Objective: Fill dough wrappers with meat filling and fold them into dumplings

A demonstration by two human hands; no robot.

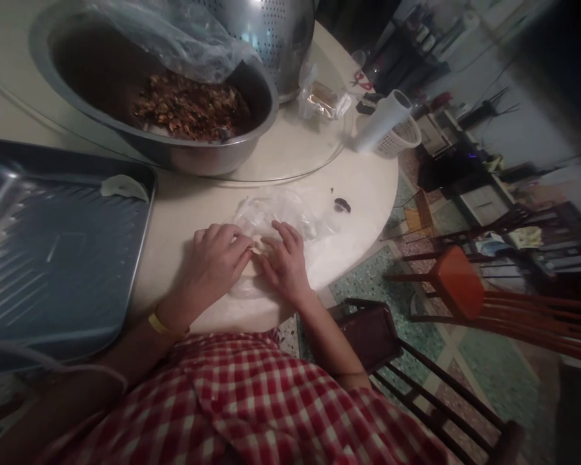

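Note:
My left hand and my right hand meet at the near edge of the round table, fingertips curled together on a pale round dough wrapper. The wrapper lies on a clear plastic bag. Both hands pinch at it; what lies under the fingers is hidden. A big steel bowl of dark chopped filling stands just beyond. One folded dumpling rests at the far corner of the metal tray to my left.
A steel colander stands behind the bowl, with plastic film draped over the bowl's rim. A paper roll, a white basket and a small packet sit at the table's far side. Wooden chairs stand to the right.

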